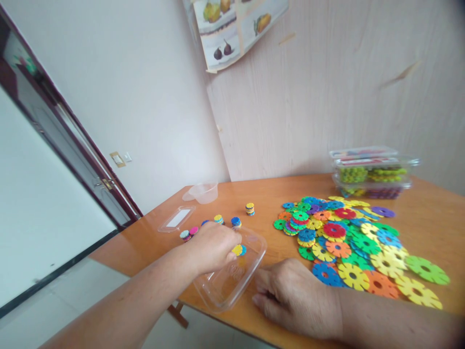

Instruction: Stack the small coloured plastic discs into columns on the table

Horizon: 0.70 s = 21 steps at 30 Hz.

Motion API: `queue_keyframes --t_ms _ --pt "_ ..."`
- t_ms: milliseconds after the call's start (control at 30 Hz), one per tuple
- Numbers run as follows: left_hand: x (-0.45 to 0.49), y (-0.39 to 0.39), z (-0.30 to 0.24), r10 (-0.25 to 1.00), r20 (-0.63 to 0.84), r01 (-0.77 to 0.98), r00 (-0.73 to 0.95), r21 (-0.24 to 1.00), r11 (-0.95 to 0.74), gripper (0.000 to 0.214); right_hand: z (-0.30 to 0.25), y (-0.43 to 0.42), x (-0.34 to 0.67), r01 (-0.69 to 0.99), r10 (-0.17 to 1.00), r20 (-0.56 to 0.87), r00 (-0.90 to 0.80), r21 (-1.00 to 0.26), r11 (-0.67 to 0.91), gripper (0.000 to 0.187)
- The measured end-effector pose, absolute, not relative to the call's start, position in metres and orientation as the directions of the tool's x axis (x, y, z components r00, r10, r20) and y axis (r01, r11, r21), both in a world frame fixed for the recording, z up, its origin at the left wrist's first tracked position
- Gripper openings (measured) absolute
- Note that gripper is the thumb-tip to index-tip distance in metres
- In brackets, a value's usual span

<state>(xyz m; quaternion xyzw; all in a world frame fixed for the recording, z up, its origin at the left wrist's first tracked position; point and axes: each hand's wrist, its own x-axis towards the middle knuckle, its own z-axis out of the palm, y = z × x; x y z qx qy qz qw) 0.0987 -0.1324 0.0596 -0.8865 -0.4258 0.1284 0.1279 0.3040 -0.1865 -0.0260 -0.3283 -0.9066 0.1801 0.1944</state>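
Note:
My left hand (pixel 214 245) reaches over a clear plastic container (pixel 250 266) near the table's front edge. Its fingers are pinched, and small yellow and blue notched discs (pixel 238 250) show at the fingertips. Just right of the container, my right hand (pixel 294 295) rests on the table with its fingers curled in; whatever it may hold is hidden. Beyond my left hand stand small stacks of discs: a yellow-topped stack (pixel 218 219), a blue-topped stack (pixel 236 222), and a taller yellow stack (pixel 250 209). Pink and pale discs (pixel 186 234) lie left of the hand.
A wide heap of large coloured snowflake discs (pixel 348 242) spreads over the right side of the wooden table (pixel 269 186). Filled clear boxes (pixel 372 174) are stacked behind it. At the back left are a translucent bowl (pixel 207 193) and a labelled clear lid (pixel 178 218).

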Motion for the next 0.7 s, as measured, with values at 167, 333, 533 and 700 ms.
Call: queue_keyframes --t_ms 167,333,533,700 --pt "0.098 -0.138 0.060 0.800 -0.167 0.710 0.577 -0.382 -0.592 0.015 -0.027 -0.187 0.304 0.513 0.659 0.241 -0.713 -0.462 0.724 0.013" --pt "0.100 -0.142 0.060 0.810 -0.190 0.709 0.555 -0.401 -0.580 0.019 -0.028 -0.188 0.303 0.507 0.657 0.251 -0.711 -0.465 0.726 0.013" --pt "0.097 -0.143 0.057 0.787 -0.191 0.686 0.587 -0.400 -0.608 0.014 -0.026 -0.188 0.304 0.512 0.665 0.246 -0.706 -0.472 0.718 0.012" --pt "0.095 -0.145 0.054 0.774 -0.200 0.671 0.601 -0.399 -0.625 0.016 -0.026 -0.187 0.304 0.511 0.664 0.238 -0.709 -0.475 0.716 0.011"
